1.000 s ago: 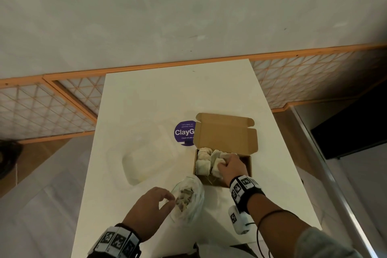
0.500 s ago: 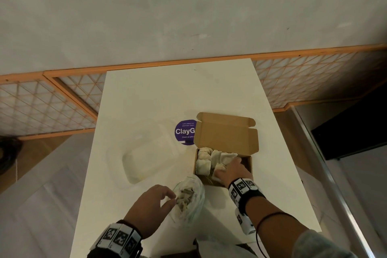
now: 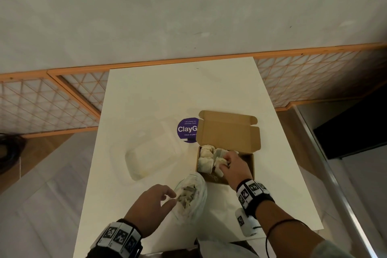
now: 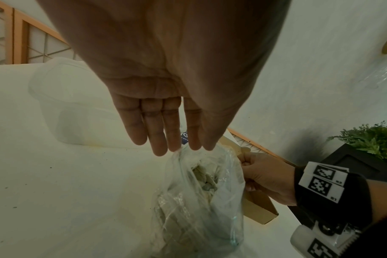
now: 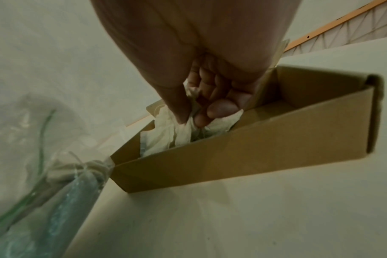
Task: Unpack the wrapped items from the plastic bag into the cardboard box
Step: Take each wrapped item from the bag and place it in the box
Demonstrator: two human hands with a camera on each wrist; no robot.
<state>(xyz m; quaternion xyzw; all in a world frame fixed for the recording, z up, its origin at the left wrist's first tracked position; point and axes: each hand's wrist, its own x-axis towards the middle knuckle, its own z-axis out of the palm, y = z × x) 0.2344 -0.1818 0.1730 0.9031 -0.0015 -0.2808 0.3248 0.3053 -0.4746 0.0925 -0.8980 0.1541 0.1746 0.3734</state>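
At lower left of the head view, the left hand (image 3: 149, 208) pinches the rim of the plastic bag (image 3: 191, 197) with thumb and forefinger, apparently keeping its mouth open on the white surface (image 3: 146, 94). Right of it, the right hand's (image 3: 235, 168) grip is closed on a wrapped item (image 5: 177, 132), seemingly seating it among others inside the cardboard box (image 3: 250, 160).

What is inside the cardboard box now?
The box holds several pale wrapped items in its left part. The right hand pinches one there and covers what lies under it. The right part looks bare.
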